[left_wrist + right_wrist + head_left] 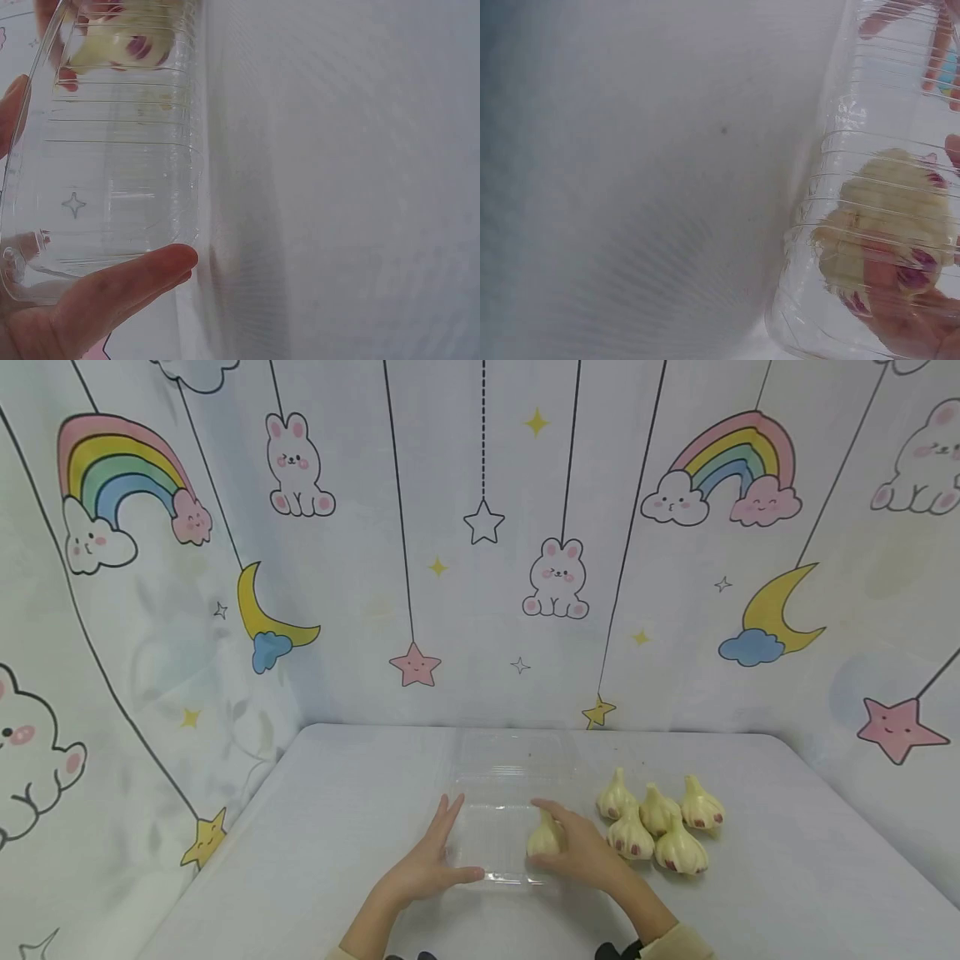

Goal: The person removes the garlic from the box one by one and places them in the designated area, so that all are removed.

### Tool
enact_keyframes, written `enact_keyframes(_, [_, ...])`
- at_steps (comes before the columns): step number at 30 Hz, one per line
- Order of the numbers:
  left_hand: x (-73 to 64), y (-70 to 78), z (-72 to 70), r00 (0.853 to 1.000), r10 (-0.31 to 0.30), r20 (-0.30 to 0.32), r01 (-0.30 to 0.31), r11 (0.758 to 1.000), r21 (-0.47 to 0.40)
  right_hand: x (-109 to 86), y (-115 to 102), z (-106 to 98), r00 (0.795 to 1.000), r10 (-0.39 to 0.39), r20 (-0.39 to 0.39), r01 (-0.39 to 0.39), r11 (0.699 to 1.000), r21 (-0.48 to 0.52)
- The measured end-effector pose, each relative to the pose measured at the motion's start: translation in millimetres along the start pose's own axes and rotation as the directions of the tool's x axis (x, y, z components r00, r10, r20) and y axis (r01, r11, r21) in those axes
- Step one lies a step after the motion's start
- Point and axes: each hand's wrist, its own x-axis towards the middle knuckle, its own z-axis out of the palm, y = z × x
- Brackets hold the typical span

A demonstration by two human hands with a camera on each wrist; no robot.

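A clear plastic clamshell box [495, 839] lies on the table with its ribbed lid [510, 756] folded back away from me. My left hand [423, 864] rests against the box's left end, fingers straight and thumb reaching along the front corner. In the left wrist view that thumb [135, 281] lies along the clear wall. Inside the box at its right end, my right hand [581, 852] holds a garlic bulb [544, 837] between thumb and fingers. Through the ribbed plastic the right wrist view shows the pale, purple-marked bulb [896, 195], with fingers partly blurred around it.
Several more garlic bulbs [678, 847] cluster on the white tabletop [315, 827] just right of the box. Behind and beside the table hangs a white cloth [465, 602] printed with rainbows, rabbits, moons and stars.
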Motion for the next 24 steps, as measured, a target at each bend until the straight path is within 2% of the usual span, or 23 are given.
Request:
enact_keyframes(11, [0.7, 0.9, 0.2, 1.000, -0.019, -0.003, 0.019, 1.000, 0.014, -1.9, -5, -12, 0.995, 0.054, -0.081, -0.055, 0.998, -0.009])
enact_keyframes(24, [1.2, 1.2, 0.3, 1.000, -0.023, -0.003, 0.023, 1.000, 0.016, -8.0, -7, -38, 0.989, 0.049, -0.136, -0.048, 0.999, 0.010])
